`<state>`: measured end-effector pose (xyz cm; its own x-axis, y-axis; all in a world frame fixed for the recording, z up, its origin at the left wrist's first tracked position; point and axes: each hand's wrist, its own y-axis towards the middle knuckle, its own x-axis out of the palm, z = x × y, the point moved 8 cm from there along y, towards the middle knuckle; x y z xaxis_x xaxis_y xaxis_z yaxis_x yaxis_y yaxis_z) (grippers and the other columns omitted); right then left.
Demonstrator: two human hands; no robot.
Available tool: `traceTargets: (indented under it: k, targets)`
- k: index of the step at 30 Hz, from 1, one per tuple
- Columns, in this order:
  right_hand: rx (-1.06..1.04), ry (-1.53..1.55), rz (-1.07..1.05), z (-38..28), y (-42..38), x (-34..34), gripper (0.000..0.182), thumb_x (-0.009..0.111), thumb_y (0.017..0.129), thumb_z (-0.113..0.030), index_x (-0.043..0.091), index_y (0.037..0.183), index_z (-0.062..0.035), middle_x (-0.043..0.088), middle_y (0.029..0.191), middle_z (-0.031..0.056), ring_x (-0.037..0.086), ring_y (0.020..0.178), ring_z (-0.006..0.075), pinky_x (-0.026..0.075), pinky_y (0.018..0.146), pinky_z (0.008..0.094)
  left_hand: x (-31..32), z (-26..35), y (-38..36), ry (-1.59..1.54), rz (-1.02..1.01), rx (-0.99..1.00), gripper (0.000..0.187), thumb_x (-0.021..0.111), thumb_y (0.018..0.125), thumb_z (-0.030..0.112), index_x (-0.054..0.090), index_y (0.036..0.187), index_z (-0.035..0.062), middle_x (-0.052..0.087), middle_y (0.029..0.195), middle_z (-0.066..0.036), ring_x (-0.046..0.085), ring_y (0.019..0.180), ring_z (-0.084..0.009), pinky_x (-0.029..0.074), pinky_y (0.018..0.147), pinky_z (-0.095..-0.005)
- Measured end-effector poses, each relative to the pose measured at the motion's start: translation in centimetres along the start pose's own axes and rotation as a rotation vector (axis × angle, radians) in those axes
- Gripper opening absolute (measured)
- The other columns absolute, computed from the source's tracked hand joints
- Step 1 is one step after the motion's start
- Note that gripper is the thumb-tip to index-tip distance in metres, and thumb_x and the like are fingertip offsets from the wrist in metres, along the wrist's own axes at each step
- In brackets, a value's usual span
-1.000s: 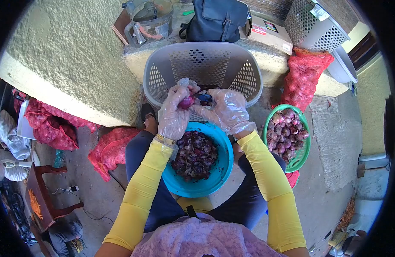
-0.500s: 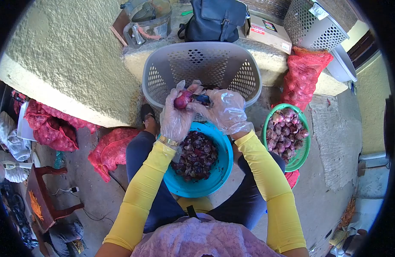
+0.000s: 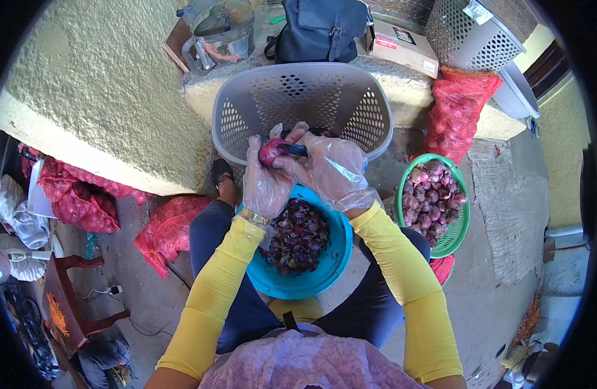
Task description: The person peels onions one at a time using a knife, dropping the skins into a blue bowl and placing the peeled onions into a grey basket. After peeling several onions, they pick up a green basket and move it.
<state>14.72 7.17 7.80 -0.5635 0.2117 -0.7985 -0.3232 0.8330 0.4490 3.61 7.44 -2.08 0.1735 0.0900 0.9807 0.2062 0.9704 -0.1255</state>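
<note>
A red onion [image 3: 271, 152] is held in my left hand [image 3: 266, 185], which wears a clear plastic glove. My right hand [image 3: 337, 170], gloved the same way, grips a small dark-handled tool [image 3: 297, 150] against the onion; its blade is hidden. Both hands are over the near rim of a grey perforated basket [image 3: 224, 123], whose contents are mostly hidden. Below them, between my legs, a blue basin [image 3: 340, 249] holds dark onion skins [image 3: 295, 236].
At the right stands a green basket [image 3: 463, 227] of onions, with a red mesh sack [image 3: 457, 110] behind it. More red sacks [image 3: 172, 227] lie at the left. A black backpack [image 3: 324, 32] and a cardboard box [image 3: 402, 48] sit on the ledge.
My right hand has shifted slightly left, and the tool now lies closer across the onion. The onion has moved a little left and up in the view.
</note>
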Motion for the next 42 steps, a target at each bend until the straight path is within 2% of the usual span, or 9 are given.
traceTargets:
  k: [9,12,14,18,24,33,36,39,42]
  targets:
    - [-0.012,-0.007,0.016,-0.2,-0.2,0.0,0.055,0.077,0.083,-0.063,0.077,0.097,-0.0106,0.07,0.071,0.015,0.071,0.066,0.0345,0.055,0.059,0.0446,0.1,0.0,-0.1,-0.055,0.028,0.043,0.052,0.05,0.112,0.043,0.046,0.148,0.0048,0.048,0.154,-0.029,0.056,0.132,-0.0359,0.061,0.082,-0.026]
    - [-0.043,0.046,0.076,0.1,0.1,-0.5,0.055,0.077,0.082,-0.064,0.076,0.09,-0.0095,0.069,0.069,0.0146,0.07,0.064,0.0351,0.054,0.058,0.045,0.3,-0.3,0.0,-0.207,-0.084,-0.059,0.051,0.05,0.112,0.04,0.047,0.147,0.0031,0.054,0.147,-0.026,0.058,0.126,-0.0331,0.059,0.086,-0.0276]
    - [-0.019,-0.067,-0.018,0.4,0.3,-1.0,0.054,0.074,0.086,-0.064,0.077,0.088,-0.0094,0.07,0.068,0.0148,0.071,0.063,0.035,0.054,0.058,0.0456,-0.7,0.2,0.1,0.136,0.048,0.009,0.048,0.05,0.112,0.035,0.05,0.145,-0.0004,0.06,0.136,-0.023,0.06,0.117,-0.0298,0.058,0.092,-0.033]
    - [-0.022,-0.104,-0.006,0.7,0.1,-1.0,0.057,0.073,0.086,-0.066,0.077,0.086,-0.0097,0.071,0.069,0.0148,0.071,0.062,0.0343,0.055,0.058,0.0454,-0.8,0.7,0.3,0.168,0.055,-0.027,0.045,0.05,0.112,0.033,0.054,0.14,-0.0031,0.063,0.126,-0.019,0.061,0.109,-0.0271,0.056,0.097,-0.0394]
    - [-0.003,-0.027,0.055,0.2,-0.2,-0.7,0.059,0.077,0.082,-0.066,0.071,0.08,-0.0071,0.068,0.069,0.0168,0.069,0.064,0.037,0.053,0.059,0.0467,1.3,0.1,-0.8,0.304,0.023,-0.014,0.046,0.056,0.111,0.036,0.06,0.136,-0.0028,0.064,0.123,-0.016,0.061,0.106,-0.022,0.057,0.09,-0.0321]
    - [-0.031,-0.118,0.034,0.2,-0.3,-0.6,0.059,0.079,0.08,-0.062,0.077,0.101,-0.0076,0.071,0.072,0.0167,0.073,0.067,0.0337,0.055,0.061,0.0445,-0.9,-0.8,0.6,0.044,-0.03,-0.017,0.059,0.065,0.105,0.045,0.058,0.14,-0.0017,0.064,0.123,-0.013,0.06,0.106,-0.0173,0.056,0.079,-0.0221]
    - [-0.036,-0.035,0.088,-0.3,0.1,-1.8,0.057,0.082,0.078,-0.062,0.075,0.088,-0.0063,0.068,0.068,0.0156,0.07,0.064,0.0366,0.053,0.06,0.0454,0.0,-1.1,0.5,-0.013,-0.146,-0.066,0.06,0.064,0.105,0.045,0.057,0.141,-0.0018,0.063,0.124,-0.014,0.061,0.104,-0.0167,0.056,0.08,-0.0227]
    - [-0.021,-0.031,0.037,-0.4,0.2,-1.9,0.055,0.082,0.079,-0.061,0.074,0.085,-0.007,0.067,0.067,0.015,0.069,0.062,0.0358,0.052,0.058,0.0449,0.0,-0.7,0.1,0.159,0.056,0.063,0.06,0.064,0.105,0.046,0.056,0.142,-0.0019,0.063,0.125,-0.015,0.061,0.1,-0.0154,0.056,0.081,-0.0238]
    - [0.043,-0.039,-0.083,0.3,0.2,-1.0,0.056,0.078,0.08,-0.063,0.08,0.105,-0.0131,0.073,0.075,0.0168,0.073,0.069,0.0345,0.056,0.062,0.0448,-0.3,-0.4,0.2,0.151,0.021,0.06,0.061,0.063,0.105,0.046,0.056,0.143,-0.0018,0.064,0.124,-0.015,0.06,0.096,-0.0147,0.056,0.082,-0.0246]
